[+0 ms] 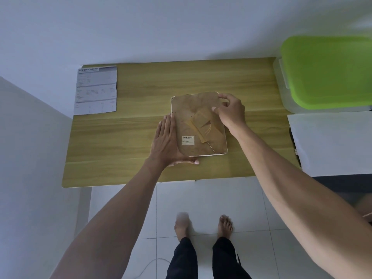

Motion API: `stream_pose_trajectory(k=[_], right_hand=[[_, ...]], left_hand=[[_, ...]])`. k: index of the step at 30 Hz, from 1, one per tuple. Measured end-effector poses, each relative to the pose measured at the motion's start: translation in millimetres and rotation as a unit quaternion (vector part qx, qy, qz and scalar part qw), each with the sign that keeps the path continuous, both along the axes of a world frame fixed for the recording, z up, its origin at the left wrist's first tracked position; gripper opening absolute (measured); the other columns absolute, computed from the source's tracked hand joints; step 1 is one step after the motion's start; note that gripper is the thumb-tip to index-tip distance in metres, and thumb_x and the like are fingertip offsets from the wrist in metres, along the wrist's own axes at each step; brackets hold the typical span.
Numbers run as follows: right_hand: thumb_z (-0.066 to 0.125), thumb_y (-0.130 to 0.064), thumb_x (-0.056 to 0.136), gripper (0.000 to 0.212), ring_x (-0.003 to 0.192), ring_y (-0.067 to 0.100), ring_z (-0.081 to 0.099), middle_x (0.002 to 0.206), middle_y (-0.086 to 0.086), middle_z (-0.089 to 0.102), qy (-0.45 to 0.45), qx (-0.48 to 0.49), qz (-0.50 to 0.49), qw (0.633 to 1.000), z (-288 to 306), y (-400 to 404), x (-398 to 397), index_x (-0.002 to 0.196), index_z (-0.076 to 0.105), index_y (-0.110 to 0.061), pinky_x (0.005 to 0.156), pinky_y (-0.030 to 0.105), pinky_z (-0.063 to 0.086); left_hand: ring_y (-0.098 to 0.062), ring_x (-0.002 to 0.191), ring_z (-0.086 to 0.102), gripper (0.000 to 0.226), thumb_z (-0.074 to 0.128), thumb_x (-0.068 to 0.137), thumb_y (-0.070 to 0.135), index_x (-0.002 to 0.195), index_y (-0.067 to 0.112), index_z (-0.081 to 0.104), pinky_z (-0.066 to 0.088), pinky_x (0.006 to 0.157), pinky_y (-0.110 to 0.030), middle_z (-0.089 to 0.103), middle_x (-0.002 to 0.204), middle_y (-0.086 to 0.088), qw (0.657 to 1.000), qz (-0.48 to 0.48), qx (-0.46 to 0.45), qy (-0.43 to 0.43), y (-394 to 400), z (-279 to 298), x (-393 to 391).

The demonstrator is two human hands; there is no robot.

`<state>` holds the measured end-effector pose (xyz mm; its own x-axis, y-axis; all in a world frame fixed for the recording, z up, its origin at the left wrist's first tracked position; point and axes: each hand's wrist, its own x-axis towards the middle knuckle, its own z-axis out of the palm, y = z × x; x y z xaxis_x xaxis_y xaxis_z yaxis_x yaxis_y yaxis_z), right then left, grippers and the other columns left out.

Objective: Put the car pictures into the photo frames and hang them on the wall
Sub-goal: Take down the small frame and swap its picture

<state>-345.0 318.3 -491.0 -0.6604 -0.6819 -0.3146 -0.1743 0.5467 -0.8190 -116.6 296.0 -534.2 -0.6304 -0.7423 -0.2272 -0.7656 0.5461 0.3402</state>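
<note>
while lying face down at frame centre on the wood-grain table (120, 137), photo frame (199, 125) with brown fibreboard back, rounded corners, pale rim, long axis running near to far, barcode label (188, 140) toward near edge. left hand (168, 141) spread flat against its left side; right hand (229, 111) pinching at far right corner. green-lidded clear plastic box (326, 73) upper right, contents unseen. printed specification sheet (96, 90) upper left.

Dim, bluish light; wide-angle edge distortion.
</note>
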Motion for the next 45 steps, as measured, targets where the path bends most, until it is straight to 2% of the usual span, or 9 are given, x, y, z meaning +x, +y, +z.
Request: stream_pose_trajectory(k=[6,10,16,23,30,36,40,42,45], right_hand=[[0.078,-0.016,0.081,0.044,0.100,0.017,0.063,0.105,-0.002,0.062,-0.017,-0.012,-0.016,1.000,8,2,5,0.123,0.065,-0.018,0.091,0.036,0.056],[0.065,-0.013,0.090,0.037,0.084,0.018,0.069,0.098,-0.006,0.068,-0.015,-0.036,0.001,0.999,16,7,19,0.126,0.060,-0.020,0.075,0.036,0.060],[0.064,-0.008,0.094,0.076,0.111,0.017,0.063,0.154,-0.002,0.046,0.010,-0.027,0.037,0.999,7,20,29,0.158,0.029,-0.028,0.063,0.003,0.046],[0.057,0.001,0.093,0.069,0.070,-0.011,0.064,0.158,0.000,0.041,-0.054,-0.033,-0.025,0.998,6,32,23,0.155,0.037,-0.021,0.059,0.015,0.054],[0.060,-0.003,0.085,0.073,0.135,0.012,0.051,0.156,-0.003,0.044,-0.053,-0.073,-0.041,0.995,15,52,-4,0.153,0.041,-0.019,0.102,0.024,0.051],[0.058,0.002,0.088,0.070,0.097,-0.014,0.056,0.157,0.000,0.042,-0.041,-0.090,-0.039,0.994,29,72,-33,0.153,0.042,-0.016,0.066,-0.002,0.041],[0.061,0.001,0.087,0.069,0.102,0.002,0.062,0.153,0.002,0.048,-0.025,-0.093,-0.045,0.994,34,85,-52,0.151,0.044,-0.016,0.067,0.013,0.048],[0.063,0.000,0.085,0.070,0.108,0.005,0.058,0.151,0.001,0.050,-0.025,-0.092,-0.041,0.995,34,89,-62,0.151,0.045,-0.017,0.071,0.014,0.051],[0.067,-0.005,0.080,0.073,0.114,0.007,0.065,0.147,-0.001,0.055,-0.028,-0.094,-0.045,0.994,33,95,-77,0.149,0.048,-0.021,0.078,0.010,0.050]], left_hand=[[-0.025,0.154,-0.015,0.176,0.047,0.031,0.106,0.154,-0.001,-0.018,-0.004,0.126,-0.044,-0.015,0.166,-0.014,1.000,0.006,0.009,-0.002,2,2,-2],[-0.025,0.154,-0.015,0.177,0.045,0.028,0.107,0.154,-0.001,-0.019,-0.005,0.126,-0.043,-0.014,0.166,-0.014,1.000,0.014,0.013,-0.001,3,2,-3],[-0.026,0.154,-0.015,0.176,0.038,0.029,0.109,0.154,-0.002,-0.018,-0.003,0.126,-0.044,-0.015,0.166,-0.016,1.000,-0.004,0.013,-0.006,0,0,0],[-0.027,0.154,-0.015,0.167,0.038,0.040,0.108,0.155,-0.002,-0.016,-0.004,0.126,-0.044,-0.015,0.166,-0.016,1.000,-0.021,-0.007,-0.018,1,-4,9],[-0.030,0.153,-0.016,0.166,0.039,0.041,0.106,0.154,-0.001,-0.018,-0.003,0.126,-0.045,-0.016,0.165,-0.018,1.000,-0.015,-0.007,-0.022,0,-2,26],[-0.033,0.150,-0.026,0.166,0.038,0.039,0.108,0.155,0.006,-0.022,-0.005,0.125,-0.052,-0.029,0.161,-0.018,0.999,-0.038,-0.027,0.013,1,10,27],[-0.030,0.154,0.010,0.117,0.053,0.071,0.087,0.161,0.027,0.006,0.018,0.122,-0.052,0.009,0.168,-0.010,0.978,0.048,0.021,0.201,18,36,-28],[-0.025,0.131,0.053,0.094,0.065,0.079,0.069,0.155,0.027,0.031,0.050,0.105,-0.047,0.049,0.149,-0.008,0.950,0.089,0.109,0.277,29,51,-69],[-0.017,0.099,0.069,0.075,0.084,0.079,0.030,0.145,0.017,0.051,0.062,0.083,-0.035,0.065,0.128,-0.005,0.911,0.137,0.203,0.333,42,61,-117]])
